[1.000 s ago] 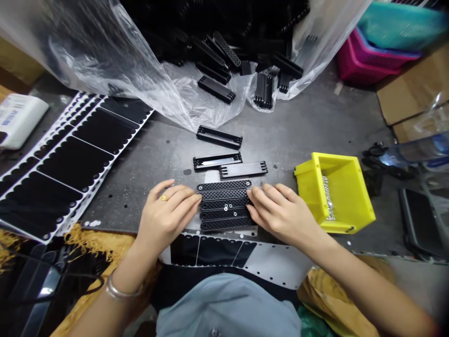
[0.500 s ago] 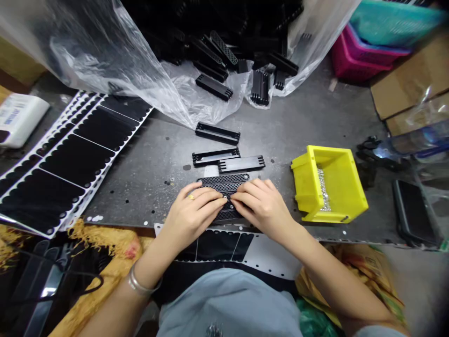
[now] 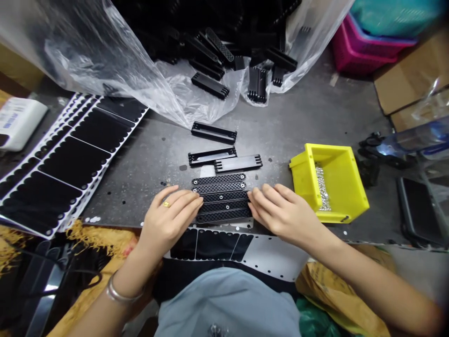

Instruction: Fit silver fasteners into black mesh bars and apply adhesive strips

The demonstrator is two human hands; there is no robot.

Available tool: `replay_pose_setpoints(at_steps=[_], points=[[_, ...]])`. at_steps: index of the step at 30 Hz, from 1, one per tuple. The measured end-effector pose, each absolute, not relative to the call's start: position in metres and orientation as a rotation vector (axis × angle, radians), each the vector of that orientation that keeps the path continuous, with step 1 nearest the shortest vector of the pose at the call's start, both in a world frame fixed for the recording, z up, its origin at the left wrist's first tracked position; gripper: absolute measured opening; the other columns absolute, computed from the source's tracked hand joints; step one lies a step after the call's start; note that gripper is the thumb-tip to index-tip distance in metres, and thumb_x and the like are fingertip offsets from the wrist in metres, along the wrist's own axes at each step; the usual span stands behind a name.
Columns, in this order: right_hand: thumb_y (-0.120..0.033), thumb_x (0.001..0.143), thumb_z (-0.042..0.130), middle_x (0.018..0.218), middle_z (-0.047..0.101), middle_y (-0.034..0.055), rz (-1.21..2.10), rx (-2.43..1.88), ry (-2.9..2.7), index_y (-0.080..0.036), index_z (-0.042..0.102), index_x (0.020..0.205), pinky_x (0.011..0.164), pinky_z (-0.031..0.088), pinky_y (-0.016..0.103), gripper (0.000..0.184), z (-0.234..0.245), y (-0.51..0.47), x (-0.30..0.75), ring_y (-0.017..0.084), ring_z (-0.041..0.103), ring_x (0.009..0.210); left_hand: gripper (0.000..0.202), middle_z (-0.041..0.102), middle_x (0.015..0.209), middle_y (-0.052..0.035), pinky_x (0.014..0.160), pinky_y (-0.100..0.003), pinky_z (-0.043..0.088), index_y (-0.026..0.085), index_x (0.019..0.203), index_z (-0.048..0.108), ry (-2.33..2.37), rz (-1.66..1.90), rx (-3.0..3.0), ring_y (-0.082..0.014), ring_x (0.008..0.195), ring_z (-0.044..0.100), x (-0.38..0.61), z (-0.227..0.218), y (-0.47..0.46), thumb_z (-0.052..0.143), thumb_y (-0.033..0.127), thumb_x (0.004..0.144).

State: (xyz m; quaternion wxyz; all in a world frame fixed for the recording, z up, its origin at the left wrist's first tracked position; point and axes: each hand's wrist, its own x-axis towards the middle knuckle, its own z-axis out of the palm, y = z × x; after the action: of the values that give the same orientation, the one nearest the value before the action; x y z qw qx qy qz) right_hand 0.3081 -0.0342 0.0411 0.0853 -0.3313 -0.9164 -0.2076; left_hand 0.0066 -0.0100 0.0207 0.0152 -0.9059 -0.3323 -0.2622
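Several black plastic strips with a diamond-textured face (image 3: 222,199) lie side by side in a tight row on the grey metal bench top (image 3: 298,117). Small silver fasteners show in a few of them. My left hand (image 3: 170,215) rests against the row's left end, and my right hand (image 3: 284,215) rests against its right end. Neither hand lifts anything. Their fingers lie flat and close together. Just above the row lie more black strips (image 3: 224,161), smooth side or open frame up.
A yellow plastic bin (image 3: 351,187) of small silver fasteners stands to the right. Black adhesive pad sheets (image 3: 70,159) lie on the left, with a clear plastic bag (image 3: 105,56) and a heap of black parts (image 3: 210,37) behind. A pad sheet (image 3: 210,245) lies at the bench's front edge.
My hands have moved apart from over the middle of the row to its two ends, uncovering the strips. The head view has shifted slightly.
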Motion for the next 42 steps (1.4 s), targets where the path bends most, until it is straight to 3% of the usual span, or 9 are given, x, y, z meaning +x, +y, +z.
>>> replay_pose_setpoints(at_steps=[5, 14, 20, 25, 30, 34, 39, 42], points=[[-0.02, 0.099, 0.062, 0.123, 0.074, 0.0132, -0.521, -0.687, -2.889, -0.009, 0.075, 0.111, 0.095, 0.044, 0.039, 0.02, 0.046, -0.018, 0.326, 0.024, 0.061, 0.106, 0.022, 0.081, 0.113, -0.0056, 0.106, -0.044, 0.048, 0.017, 0.116, 0.069, -1.088, -0.717, -2.768, -0.0227, 0.104, 0.075, 0.01, 0.019, -0.023, 0.071, 0.017, 0.095], [-0.024, 0.104, 0.058, 0.086, 0.073, 0.0026, 0.121, -1.176, -2.462, -0.017, 0.072, 0.096, 0.072, 0.035, 0.034, 0.018, 0.03, -0.03, 0.272, 0.017, 0.057, 0.079, 0.017, 0.081, 0.111, -0.0025, 0.103, -0.045, 0.047, 0.018, 0.109, 0.071, -1.11, -0.773, -2.756, -0.0231, 0.102, 0.075, 0.01, 0.018, -0.021, 0.074, 0.017, 0.092], [-0.018, 0.1, 0.064, 0.093, 0.077, 0.0038, -0.236, -1.243, -2.515, -0.015, 0.073, 0.104, 0.075, 0.038, 0.034, 0.009, 0.031, -0.051, 0.305, 0.019, 0.058, 0.084, 0.015, 0.081, 0.106, -0.0012, 0.104, -0.043, 0.047, 0.021, 0.103, 0.07, -1.091, -0.849, -2.756, -0.0208, 0.098, 0.075, 0.011, 0.017, -0.019, 0.074, 0.014, 0.09], [-0.023, 0.1, 0.065, 0.102, 0.077, 0.008, -0.495, -1.06, -2.628, -0.007, 0.074, 0.112, 0.088, 0.043, 0.036, 0.022, 0.034, -0.056, 0.31, 0.023, 0.061, 0.098, 0.018, 0.08, 0.109, -0.0063, 0.101, -0.045, 0.049, 0.02, 0.106, 0.07, -1.144, -0.81, -2.749, -0.0239, 0.1, 0.075, 0.013, 0.018, -0.019, 0.074, 0.016, 0.089], [-0.023, 0.103, 0.06, 0.105, 0.075, 0.0133, -0.544, -0.909, -2.765, -0.004, 0.075, 0.107, 0.091, 0.044, 0.038, 0.025, 0.039, -0.048, 0.311, 0.024, 0.061, 0.098, 0.013, 0.081, 0.108, -0.0039, 0.101, -0.045, 0.049, 0.022, 0.103, 0.069, -1.102, -0.73, -2.763, -0.0235, 0.099, 0.075, 0.013, 0.025, -0.015, 0.072, 0.017, 0.091], [-0.025, 0.103, 0.058, 0.111, 0.074, 0.0155, -0.617, -0.867, -2.912, -0.008, 0.076, 0.109, 0.092, 0.044, 0.04, 0.025, 0.041, -0.054, 0.305, 0.025, 0.061, 0.102, 0.014, 0.081, 0.107, -0.0032, 0.101, -0.045, 0.049, 0.022, 0.104, 0.069, -1.045, -0.679, -2.767, -0.0235, 0.1, 0.075, 0.013, 0.029, -0.012, 0.072, 0.019, 0.091], [-0.029, 0.104, 0.057, 0.098, 0.075, 0.0163, -0.671, -1.005, -2.833, -0.007, 0.077, 0.101, 0.083, 0.045, 0.041, 0.03, 0.032, -0.065, 0.288, 0.027, 0.062, 0.093, 0.017, 0.081, 0.106, -0.0031, 0.101, -0.046, 0.048, 0.023, 0.104, 0.071, -1.048, -0.717, -2.755, -0.0236, 0.099, 0.074, 0.012, 0.026, -0.013, 0.076, 0.019, 0.089], [-0.032, 0.102, 0.061, 0.1, 0.074, 0.0165, -0.605, -0.919, -2.765, -0.003, 0.077, 0.1, 0.087, 0.046, 0.04, 0.033, 0.029, -0.059, 0.298, 0.026, 0.063, 0.094, 0.018, 0.081, 0.108, -0.0035, 0.101, -0.046, 0.049, 0.023, 0.105, 0.071, -1.078, -0.737, -2.752, -0.0236, 0.1, 0.074, 0.008, 0.024, -0.012, 0.076, 0.02, 0.088]])
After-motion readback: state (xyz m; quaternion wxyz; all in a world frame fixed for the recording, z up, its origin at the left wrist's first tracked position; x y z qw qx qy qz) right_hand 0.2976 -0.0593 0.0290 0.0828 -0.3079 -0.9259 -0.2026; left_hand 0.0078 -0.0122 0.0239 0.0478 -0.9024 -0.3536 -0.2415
